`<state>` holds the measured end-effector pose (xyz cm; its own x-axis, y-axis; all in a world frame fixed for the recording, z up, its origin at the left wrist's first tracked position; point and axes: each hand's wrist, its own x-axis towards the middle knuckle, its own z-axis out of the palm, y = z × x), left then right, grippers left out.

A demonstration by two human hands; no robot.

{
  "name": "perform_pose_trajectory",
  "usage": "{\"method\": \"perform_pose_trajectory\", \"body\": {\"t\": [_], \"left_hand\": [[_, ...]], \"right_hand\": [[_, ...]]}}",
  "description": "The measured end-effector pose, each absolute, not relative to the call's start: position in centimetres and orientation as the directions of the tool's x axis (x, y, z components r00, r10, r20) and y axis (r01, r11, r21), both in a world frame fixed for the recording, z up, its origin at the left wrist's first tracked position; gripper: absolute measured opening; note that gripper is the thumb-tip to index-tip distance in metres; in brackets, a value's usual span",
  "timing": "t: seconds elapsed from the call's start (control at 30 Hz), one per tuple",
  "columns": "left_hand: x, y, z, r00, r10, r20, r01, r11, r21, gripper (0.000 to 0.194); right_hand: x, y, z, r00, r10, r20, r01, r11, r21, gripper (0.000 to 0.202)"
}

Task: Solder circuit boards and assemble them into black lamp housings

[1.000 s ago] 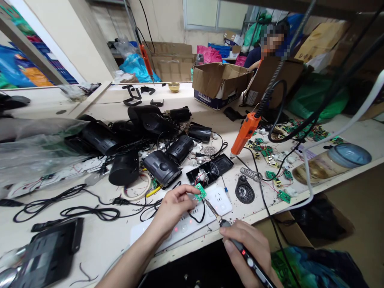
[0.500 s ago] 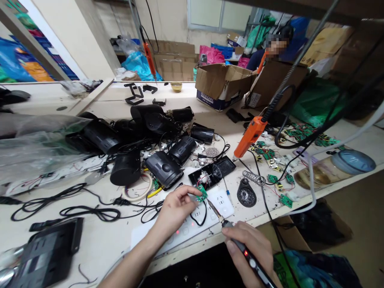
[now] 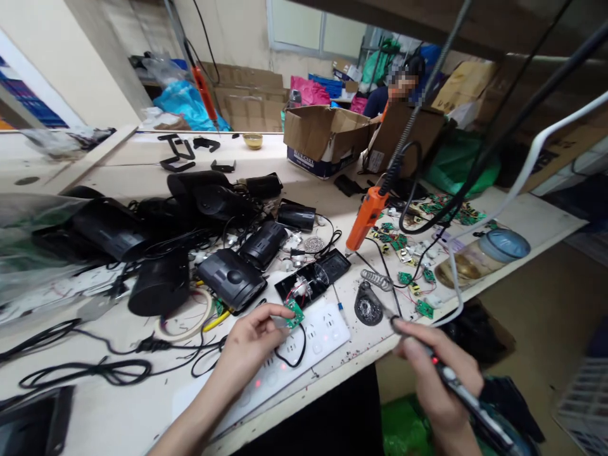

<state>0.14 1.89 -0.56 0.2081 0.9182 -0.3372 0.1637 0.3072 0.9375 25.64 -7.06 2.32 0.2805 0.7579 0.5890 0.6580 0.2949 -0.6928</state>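
Note:
Between thumb and fingers, my left hand (image 3: 254, 339) pinches a small green circuit board (image 3: 295, 313) above a white power strip (image 3: 327, 329). Red wires run from the board toward an opened black housing (image 3: 311, 278) just behind it. My right hand (image 3: 439, 367) is wrapped round a soldering iron (image 3: 456, 383) with a lit red light. Its tip, blurred by motion, points at the black soldering stand (image 3: 368, 307), apart from the board. A coiled spring holder (image 3: 377, 278) sits behind that stand.
An orange electric screwdriver (image 3: 365, 218) hangs over the bench. Black lamp housings (image 3: 230, 278) and cables pile up at left. Green circuit boards (image 3: 399, 242) lie at right beside a blue-lidded container (image 3: 503, 246). A cardboard box (image 3: 308, 136) stands behind; a person (image 3: 399, 88) sits beyond.
My right hand has drawn the soldering iron away from the circuit board, rightward to the soldering stand. My left hand keeps its hold on the board. The camera view has shifted right.

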Motion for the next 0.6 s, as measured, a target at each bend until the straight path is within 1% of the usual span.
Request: {"method": "perform_pose_trajectory", "body": {"t": [0.07, 0.13, 0.23, 0.33, 0.4, 0.5, 0.6], "left_hand": [[-0.2, 1.9, -1.0, 0.216, 0.916, -0.337, 0.162, 0.307, 0.938, 0.034], [-0.4, 1.9, -1.5, 0.226, 0.917, -0.329, 0.152, 0.3, 0.942, 0.035], [-0.5, 1.8, -1.9, 0.234, 0.918, -0.319, 0.139, 0.294, 0.946, 0.035], [-0.5, 1.7, -1.3, 0.232, 0.914, -0.332, 0.134, 0.308, 0.942, 0.034], [-0.4, 1.6, -0.7, 0.235, 0.909, -0.344, 0.126, 0.322, 0.938, 0.033], [-0.4, 1.4, -0.1, 0.247, 0.904, -0.35, 0.122, 0.329, 0.936, 0.032], [-0.5, 1.4, 0.1, 0.262, 0.901, -0.345, 0.116, 0.326, 0.938, 0.032]], "right_hand": [[27.1, -6.7, 3.2, 0.43, 0.688, 0.584, 0.676, 0.183, -0.714, 0.015], [28.0, -6.1, 3.8, 0.491, 0.674, 0.552, 0.678, 0.102, -0.728, 0.019], [28.4, -4.7, 4.0, 0.464, 0.724, 0.511, 0.701, 0.053, -0.712, 0.024], [28.0, -3.3, 3.6, 0.413, 0.764, 0.495, 0.729, 0.048, -0.683, 0.028], [27.7, -2.7, 3.0, 0.405, 0.799, 0.445, 0.707, 0.035, -0.706, 0.03], [27.4, -2.4, 1.7, 0.474, 0.808, 0.349, 0.652, -0.057, -0.756, 0.038], [27.1, -2.7, 0.1, 0.59, 0.751, 0.294, 0.583, -0.145, -0.799, 0.057]]}}
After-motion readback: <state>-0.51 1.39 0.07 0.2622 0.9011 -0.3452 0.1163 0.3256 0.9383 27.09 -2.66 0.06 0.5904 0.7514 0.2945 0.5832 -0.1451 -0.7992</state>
